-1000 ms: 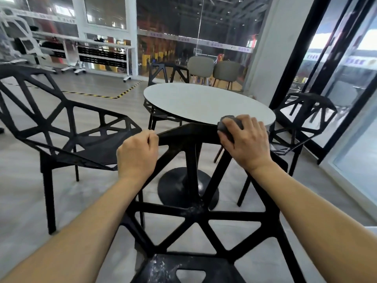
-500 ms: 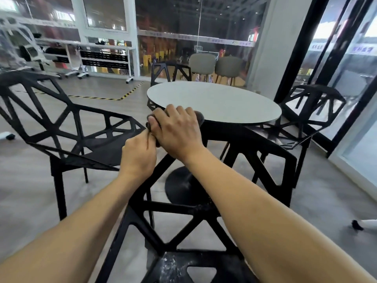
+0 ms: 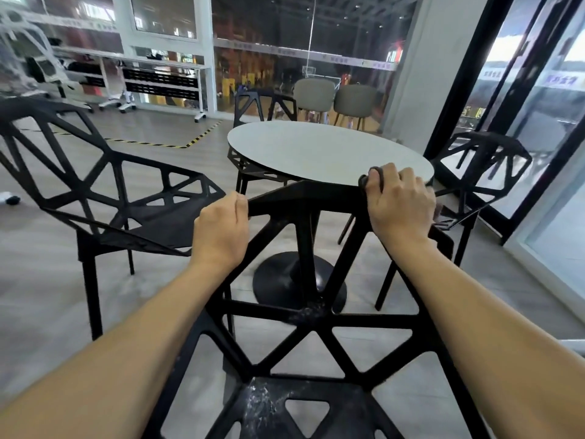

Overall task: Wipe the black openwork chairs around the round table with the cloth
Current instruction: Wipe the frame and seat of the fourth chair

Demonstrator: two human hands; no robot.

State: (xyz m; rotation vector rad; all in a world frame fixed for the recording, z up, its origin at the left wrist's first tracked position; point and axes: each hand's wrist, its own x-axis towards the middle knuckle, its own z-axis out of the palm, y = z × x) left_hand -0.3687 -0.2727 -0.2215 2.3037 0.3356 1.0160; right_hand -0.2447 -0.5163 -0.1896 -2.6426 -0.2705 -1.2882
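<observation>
A person's two hands rest on the top rail of a black openwork chair (image 3: pixel 304 312) at centre frame, just before a round bench (image 3: pixel 316 150). The left hand (image 3: pixel 221 231) curls around the rail's left end. The right hand (image 3: pixel 400 204) presses a dark cloth (image 3: pixel 368 182) onto the rail's right end, fingers curled over it. More black chairs stand at left (image 3: pixel 104 198) and right (image 3: pixel 481 160).

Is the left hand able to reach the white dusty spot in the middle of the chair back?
Probably yes. The left hand grips the chair's top rail, and the dusty spot lies just below, with only open gaps between.
</observation>
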